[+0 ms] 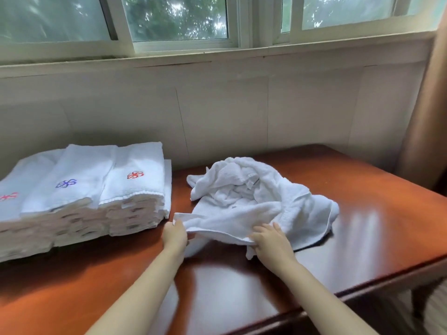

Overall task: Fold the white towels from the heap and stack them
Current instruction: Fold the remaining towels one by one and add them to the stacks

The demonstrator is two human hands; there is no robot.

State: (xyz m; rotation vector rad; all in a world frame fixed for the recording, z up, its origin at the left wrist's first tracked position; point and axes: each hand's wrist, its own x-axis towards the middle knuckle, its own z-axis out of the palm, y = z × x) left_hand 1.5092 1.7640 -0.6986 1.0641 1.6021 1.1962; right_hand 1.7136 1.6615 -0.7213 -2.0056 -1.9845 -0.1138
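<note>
**A:** Where is the work sitting?

**B:** The crumpled heap of white terry towels (261,199) lies mid-table, its near hem raised off the wood. I cannot tell how many towels are in it.

**A:** And the grip?

**B:** The left hand (175,234) pinches the hem's left corner between thumb and curled fingers. The right hand (271,240) holds the same hem further along, fingers curled over the cloth, with the thumb hidden beneath.

**A:** How would you do this step well?

**B:** I'd say the right hand is short of the far corner. It should run along the hem to find that corner. Then draw the edge taut and lift one towel clear of the tangle before laying it flat. Slack or a twist now would probably give a crooked fold.

**A:** What's around it?

**B:** Just left of the heap, apart from it, stand the stacks of folded white towels (96,189). They have red and blue stitched pinwheel marks on top, so the fold likely wants the mark facing up. Everything rests on the glossy reddish-brown wooden table (362,226), below a white-framed window (179,18).
</note>
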